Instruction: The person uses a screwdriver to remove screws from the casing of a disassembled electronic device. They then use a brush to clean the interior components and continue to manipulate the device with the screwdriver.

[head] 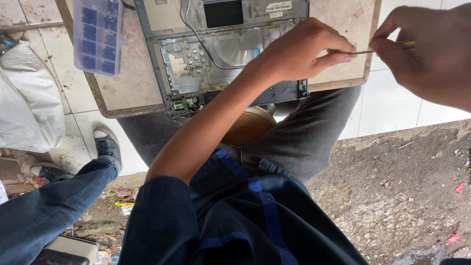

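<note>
Right now the left hand (299,51) reaches across the opened laptop chassis (221,54), fingers curled, thumb and forefinger pinched on the tip of a thin metal tool (365,51). The right hand (431,49) comes in from the upper right edge, fingers closed around the same tool's yellow-handled end, so the tool spans the gap between both hands, just above the board's right corner. The chassis lies on a worn brown board (127,88) resting over the person's lap. A clear blue-tinted compartment box (98,34) sits on the board's left side, beside the chassis. Another person's jeans leg and sneaker (108,147) show at left.
</note>
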